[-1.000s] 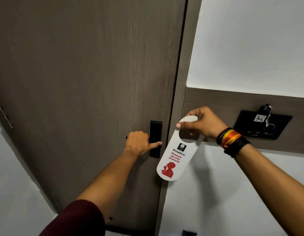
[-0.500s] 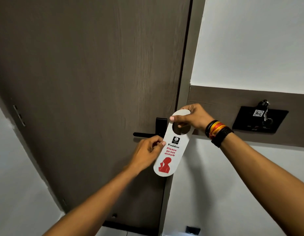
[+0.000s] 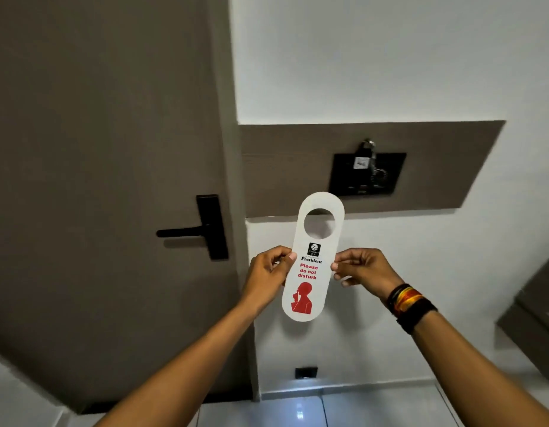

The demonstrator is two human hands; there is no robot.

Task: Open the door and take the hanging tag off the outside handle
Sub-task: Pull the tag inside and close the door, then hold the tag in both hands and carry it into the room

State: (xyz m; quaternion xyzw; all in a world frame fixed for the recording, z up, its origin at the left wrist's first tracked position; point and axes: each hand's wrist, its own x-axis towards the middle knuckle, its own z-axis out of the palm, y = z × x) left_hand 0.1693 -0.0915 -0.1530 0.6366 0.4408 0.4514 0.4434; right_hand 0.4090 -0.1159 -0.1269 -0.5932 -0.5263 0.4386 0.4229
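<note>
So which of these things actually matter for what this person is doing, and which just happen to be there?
Part of the job:
- door tag, held at its edges by the left hand and right hand
- door
- door handle

Just there:
- black wall panel with a key fob in it
- wristbands
- small floor-level outlet

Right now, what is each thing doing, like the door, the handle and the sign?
Brown wooden door: shut.
Black lever handle: level, nothing hanging on it.
White "do not disturb" tag: upright, off the handle.
Left hand: pinching the tag's left edge.
Right hand: pinching its right edge.
</note>
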